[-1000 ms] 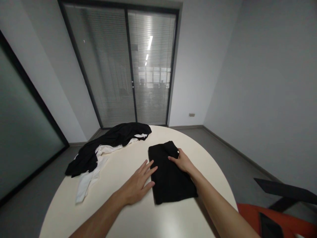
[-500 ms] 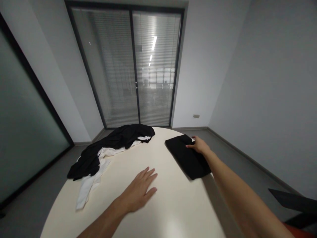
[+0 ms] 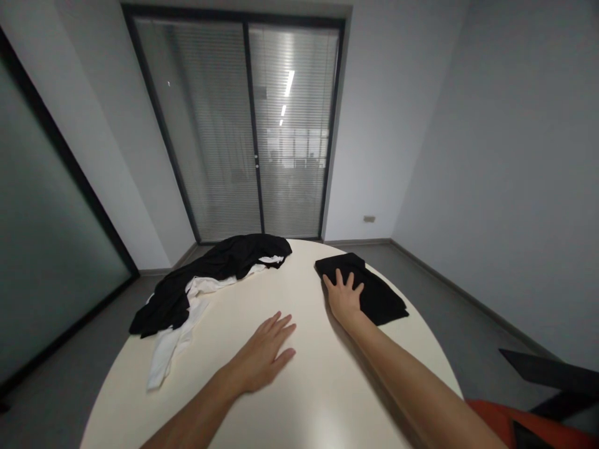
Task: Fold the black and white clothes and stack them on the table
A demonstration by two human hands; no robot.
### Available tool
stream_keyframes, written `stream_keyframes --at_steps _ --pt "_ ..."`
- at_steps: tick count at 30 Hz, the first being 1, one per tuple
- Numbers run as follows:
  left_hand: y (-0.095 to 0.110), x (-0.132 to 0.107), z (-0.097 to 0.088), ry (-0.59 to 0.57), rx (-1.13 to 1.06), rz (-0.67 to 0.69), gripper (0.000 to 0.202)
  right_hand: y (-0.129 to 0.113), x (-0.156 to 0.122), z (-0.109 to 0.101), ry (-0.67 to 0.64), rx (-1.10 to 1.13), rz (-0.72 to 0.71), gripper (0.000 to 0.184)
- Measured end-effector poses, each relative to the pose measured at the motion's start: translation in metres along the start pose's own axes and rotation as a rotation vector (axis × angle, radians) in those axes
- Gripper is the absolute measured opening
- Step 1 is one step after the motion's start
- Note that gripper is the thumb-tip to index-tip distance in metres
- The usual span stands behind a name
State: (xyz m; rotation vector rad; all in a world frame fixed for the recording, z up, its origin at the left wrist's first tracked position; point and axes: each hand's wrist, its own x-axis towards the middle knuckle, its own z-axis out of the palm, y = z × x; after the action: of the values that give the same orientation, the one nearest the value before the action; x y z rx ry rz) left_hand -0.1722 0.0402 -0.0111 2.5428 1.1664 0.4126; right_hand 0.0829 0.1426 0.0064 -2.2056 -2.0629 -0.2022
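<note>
A folded black garment lies on the right part of a round white table. My right hand rests on its near left side, fingers spread over the cloth. Part of the garment is hidden beneath this hand. My left hand is over the middle of the table with its fingers stretched out, holding nothing. Farther left, a black garment lies loosely heaped over a white garment, whose white cloth hangs out along the near side.
A red and black chair stands at the lower right, close to the table's edge. Beyond the table is a glass door with blinds. A frosted panel is on the left, and a wall rises on the right.
My right hand has moved from the far right edge of the folded black garment to its left side. The garment has shifted and turned somewhat. My left hand has hardly moved.
</note>
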Motion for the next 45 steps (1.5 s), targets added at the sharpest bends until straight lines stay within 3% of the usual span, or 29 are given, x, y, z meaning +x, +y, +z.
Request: stream_keyframes --at_steps 8,19,25,30,33,35,38,41,45 --pt "-0.002 0.000 0.001 -0.005 -0.005 0.005 0.056 0.006 0.022 0.019 0.027 -0.073 0.074 0.056" --pt "-0.002 0.001 -0.001 -0.015 -0.022 -0.001 0.056 0.042 0.074 0.029 0.001 -0.089 0.059 0.054" --pt "-0.003 0.000 0.000 -0.014 -0.016 0.000 0.056 0.044 0.069 0.028 0.008 -0.040 0.070 0.057" --pt "-0.003 0.000 -0.001 0.007 -0.018 0.018 0.055 0.053 0.059 0.007 0.029 0.093 0.106 0.065" --pt "-0.003 -0.001 -0.001 0.013 -0.023 0.008 0.054 0.073 0.053 0.000 0.149 0.106 0.233 0.069" --pt "-0.002 -0.001 0.000 0.030 -0.025 0.007 0.054 0.090 0.050 0.004 0.158 0.122 0.387 0.077" --pt "-0.003 0.002 0.002 0.080 -0.022 0.005 0.052 0.111 0.043 0.016 -0.001 0.231 0.496 0.089" --pt "-0.014 0.004 -0.003 0.207 0.061 -0.082 0.050 0.118 0.035 0.026 0.019 0.242 0.461 0.090" --pt "-0.054 -0.006 -0.025 0.546 0.313 -0.436 0.045 0.109 0.021 0.030 0.139 0.217 0.425 0.076"
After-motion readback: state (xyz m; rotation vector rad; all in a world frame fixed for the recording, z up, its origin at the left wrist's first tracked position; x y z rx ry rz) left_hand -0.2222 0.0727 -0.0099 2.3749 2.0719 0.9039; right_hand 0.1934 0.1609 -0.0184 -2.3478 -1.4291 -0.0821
